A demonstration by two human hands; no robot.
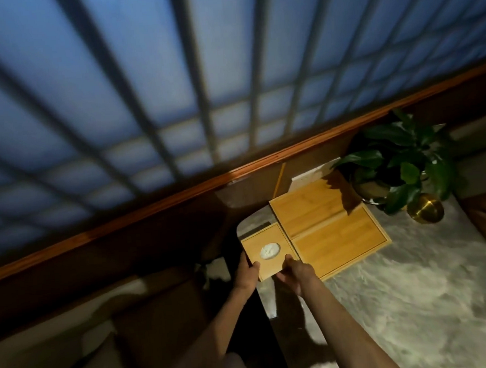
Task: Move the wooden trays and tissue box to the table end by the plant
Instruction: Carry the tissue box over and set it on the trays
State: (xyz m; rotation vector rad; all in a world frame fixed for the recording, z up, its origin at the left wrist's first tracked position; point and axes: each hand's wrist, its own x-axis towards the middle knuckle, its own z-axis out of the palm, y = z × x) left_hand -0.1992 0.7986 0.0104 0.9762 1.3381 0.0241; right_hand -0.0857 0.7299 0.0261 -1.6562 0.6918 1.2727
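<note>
A square wooden tissue box [269, 248] with white tissue in its round top hole sits at the corner of the marble table [417, 301]. My left hand [246, 272] grips its left near edge and my right hand [295, 272] grips its right near corner. Two flat wooden trays lie side by side just right of the box: the near tray [341, 243] and the far tray [309, 208]. Beyond them stands a leafy green plant [401, 164] in a pot.
A shiny brass ball-shaped object [425, 208] sits beside the plant. A dark wood ledge [179, 199] under a gridded window runs behind the table. Pale seat cushions [75, 353] lie to the lower left, off the table's edge.
</note>
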